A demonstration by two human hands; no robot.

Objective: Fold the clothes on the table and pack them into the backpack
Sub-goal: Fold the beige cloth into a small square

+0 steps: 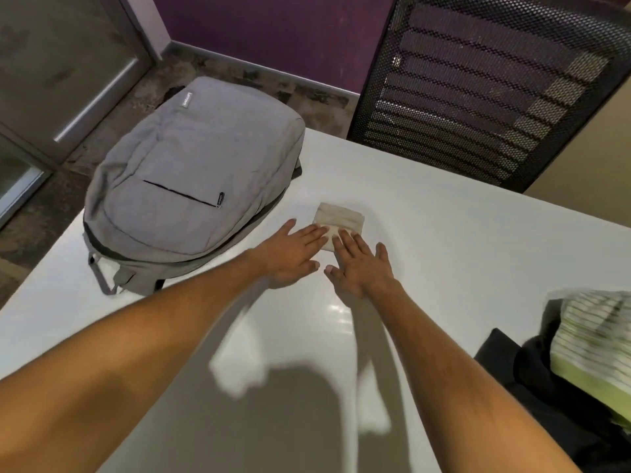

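A small beige cloth [341, 218], folded into a compact square, lies on the white table [444, 254] just right of the grey backpack [194, 186]. The backpack lies flat on the table's far left corner, front pocket zip facing up, and looks closed. My left hand [290, 252] and my right hand [362, 264] reach out side by side with straight fingers. The fingertips of both touch the near edge of the folded cloth. Neither hand grips anything.
A pile of unfolded clothes sits at the table's right edge: a striped white and green garment [594, 339] on top of a black one [532, 373]. A black mesh office chair [478, 83] stands behind the table's far edge.
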